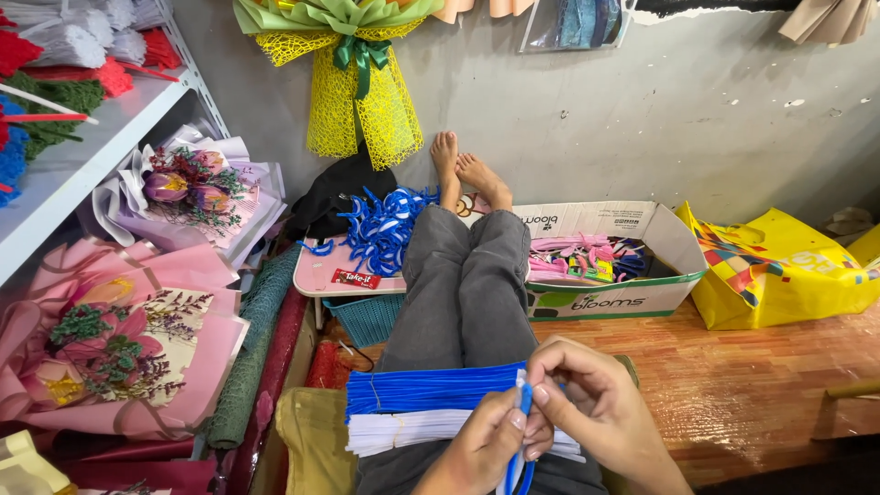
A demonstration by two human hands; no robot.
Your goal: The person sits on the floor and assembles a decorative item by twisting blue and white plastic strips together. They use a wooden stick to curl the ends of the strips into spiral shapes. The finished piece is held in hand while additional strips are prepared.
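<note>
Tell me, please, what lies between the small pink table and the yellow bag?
In the head view, a cardboard box of pink and blue pieces sits there, with the person's legs stretched across.

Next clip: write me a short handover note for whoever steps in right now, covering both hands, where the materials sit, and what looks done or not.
Left hand and right hand: both pinch one blue pipe cleaner over the lap, its lower part looped downward.
Materials: bundle of blue pipe cleaners lies on a bundle of white ones across the thighs. Heap of bent blue pieces sits on the small pink table. Cardboard box on the right holds pink and blue pieces.
Done: many blue pieces are already shaped.
Left: the straight bundles remain unbent.
</note>
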